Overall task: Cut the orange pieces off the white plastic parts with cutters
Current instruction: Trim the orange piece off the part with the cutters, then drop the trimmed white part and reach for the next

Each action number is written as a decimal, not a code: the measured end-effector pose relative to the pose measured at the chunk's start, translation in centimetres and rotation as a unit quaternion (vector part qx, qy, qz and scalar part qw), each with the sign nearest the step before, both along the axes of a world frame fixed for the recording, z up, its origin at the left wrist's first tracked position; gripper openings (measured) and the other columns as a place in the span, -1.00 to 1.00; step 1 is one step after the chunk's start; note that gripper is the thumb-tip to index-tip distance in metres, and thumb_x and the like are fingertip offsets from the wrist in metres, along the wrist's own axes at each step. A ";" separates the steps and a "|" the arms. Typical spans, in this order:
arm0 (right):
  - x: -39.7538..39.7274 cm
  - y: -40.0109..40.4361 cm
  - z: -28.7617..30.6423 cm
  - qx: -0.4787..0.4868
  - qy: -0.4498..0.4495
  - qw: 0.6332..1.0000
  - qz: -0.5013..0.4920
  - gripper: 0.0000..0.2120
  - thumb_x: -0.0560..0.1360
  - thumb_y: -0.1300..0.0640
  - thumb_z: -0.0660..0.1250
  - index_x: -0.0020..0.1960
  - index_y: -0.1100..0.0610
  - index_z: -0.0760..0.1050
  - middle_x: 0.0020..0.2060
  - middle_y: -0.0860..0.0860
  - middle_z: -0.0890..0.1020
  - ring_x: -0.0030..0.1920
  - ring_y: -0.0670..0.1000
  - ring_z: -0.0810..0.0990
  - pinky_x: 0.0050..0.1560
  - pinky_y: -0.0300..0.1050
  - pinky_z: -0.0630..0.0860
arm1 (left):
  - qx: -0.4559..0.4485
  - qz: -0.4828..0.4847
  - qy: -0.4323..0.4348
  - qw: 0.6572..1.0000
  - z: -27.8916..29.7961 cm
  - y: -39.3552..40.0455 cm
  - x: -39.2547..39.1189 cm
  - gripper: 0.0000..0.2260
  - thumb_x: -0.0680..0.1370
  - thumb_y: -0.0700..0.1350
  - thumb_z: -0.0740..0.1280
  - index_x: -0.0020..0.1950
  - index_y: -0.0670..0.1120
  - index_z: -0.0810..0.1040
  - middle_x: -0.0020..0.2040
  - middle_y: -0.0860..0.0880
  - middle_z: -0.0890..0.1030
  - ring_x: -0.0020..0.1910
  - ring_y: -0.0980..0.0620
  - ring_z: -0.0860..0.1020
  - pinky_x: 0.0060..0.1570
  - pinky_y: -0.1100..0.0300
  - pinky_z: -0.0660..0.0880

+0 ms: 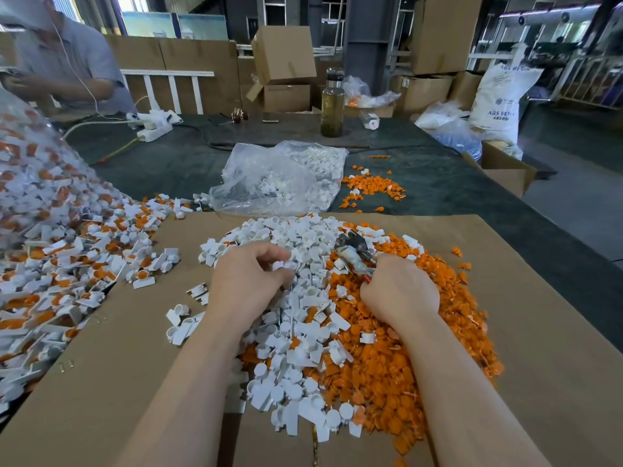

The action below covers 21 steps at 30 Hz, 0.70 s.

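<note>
Head view: a worker's left hand is pinching a small white part between thumb and curled fingers over the middle of a cardboard sheet, while the right hand is clenching the taped handles of the cutters, whose blades are pointing up and away, apart from the part. Whether the pinched part is carrying any orange is too small to tell.

Under both hands, a white pile of trimmed parts is meeting an orange pile of offcuts with no gap between them. Uncut parts, white with orange still attached, are spilling from the left across the sheet's edge. Beyond the sheet, a clear bag of white parts is lying on the dark table, with scattered orange scraps just beside it.

Risks are looking plain. The blades are working close to bare fingertips on a very small part, so a slip could nick the left hand. The two piles are already mingling, so offcuts are likely to end up among finished parts. The uncut heap, creeping toward the white pile, could let untrimmed pieces pass as done. Clipped scraps may also fly off the sheet.
</note>
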State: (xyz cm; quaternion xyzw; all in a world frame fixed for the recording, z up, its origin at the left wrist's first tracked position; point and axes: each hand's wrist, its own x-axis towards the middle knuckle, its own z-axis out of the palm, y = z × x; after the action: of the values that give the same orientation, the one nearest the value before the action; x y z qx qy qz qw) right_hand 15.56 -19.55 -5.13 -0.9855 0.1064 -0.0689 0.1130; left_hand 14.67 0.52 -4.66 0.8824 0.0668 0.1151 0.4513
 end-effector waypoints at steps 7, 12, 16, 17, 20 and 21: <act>-0.1 0.1 0.0 0.004 -0.005 1.000 0.003 -0.85 0.50 0.01 0.35 -0.08 0.01 0.39 -0.30 -0.08 0.45 -0.36 -0.09 0.42 -0.49 -0.20 0.31 | -0.031 -0.024 -0.031 0.999 -0.1 -0.4 -0.1 -0.80 0.47 -0.13 0.48 0.01 0.15 0.69 -0.15 0.29 0.60 -0.26 0.36 0.54 -0.28 0.36 0.40; -0.4 -0.1 0.3 0.022 -0.059 0.998 0.000 -0.80 0.54 -0.04 0.28 -0.10 0.02 0.30 -0.35 -0.09 0.37 -0.39 -0.06 0.35 -0.50 -0.19 0.23 | -0.050 -0.038 -0.059 0.996 0.0 -0.6 -0.1 -0.78 0.53 -0.10 0.40 0.08 0.20 0.63 -0.04 0.32 0.57 -0.05 0.42 0.49 -0.16 0.37 0.39; -0.3 -0.3 0.6 0.088 -0.075 0.993 0.016 -0.85 0.54 -0.04 0.26 -0.03 0.05 0.39 -0.33 -0.10 0.41 -0.30 0.00 0.46 -0.46 -0.18 0.29 | -0.130 -0.064 -0.064 0.987 0.3 -0.8 -0.4 -0.75 0.59 -0.15 0.32 0.07 0.21 0.64 -0.15 0.24 0.61 -0.48 0.21 0.40 -0.46 0.36 0.35; -0.2 -0.3 0.6 0.108 -0.082 0.991 0.019 -0.84 0.54 -0.03 0.26 0.00 0.05 0.43 -0.33 -0.12 0.41 -0.31 -0.02 0.45 -0.45 -0.19 0.28 | -0.153 -0.071 -0.062 0.984 0.4 -0.9 -0.5 -0.74 0.60 -0.17 0.30 0.05 0.19 0.65 -0.18 0.21 0.63 -0.56 0.18 0.32 -0.55 0.36 0.29; -0.3 0.0 0.9 0.142 -0.114 0.983 0.024 -0.74 0.54 -0.06 0.30 0.14 0.06 0.49 -0.28 -0.15 0.45 -0.26 -0.02 0.46 -0.41 -0.22 0.27 | -0.186 -0.072 -0.046 0.979 0.5 -0.9 -0.5 -0.74 0.61 -0.20 0.26 0.01 0.12 0.68 -0.38 0.16 0.59 -0.62 0.18 0.21 -0.63 0.36 0.19; -0.3 0.1 1.0 0.149 -0.124 0.981 0.026 -0.70 0.54 -0.08 0.32 0.18 0.07 0.49 -0.20 -0.11 0.52 -0.21 0.00 0.51 -0.37 -0.21 0.31 | -0.187 -0.071 -0.039 0.979 0.6 -1.0 -0.5 -0.75 0.61 -0.21 0.26 0.01 0.10 0.68 -0.41 0.14 0.58 -0.63 0.18 0.21 -0.63 0.36 0.18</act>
State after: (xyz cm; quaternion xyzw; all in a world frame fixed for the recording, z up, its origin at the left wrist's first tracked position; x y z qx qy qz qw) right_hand 15.24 -19.45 -4.10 -0.9440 0.0747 -0.1707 0.2722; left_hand 14.16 -0.47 -4.11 0.7797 0.0068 0.1029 0.6176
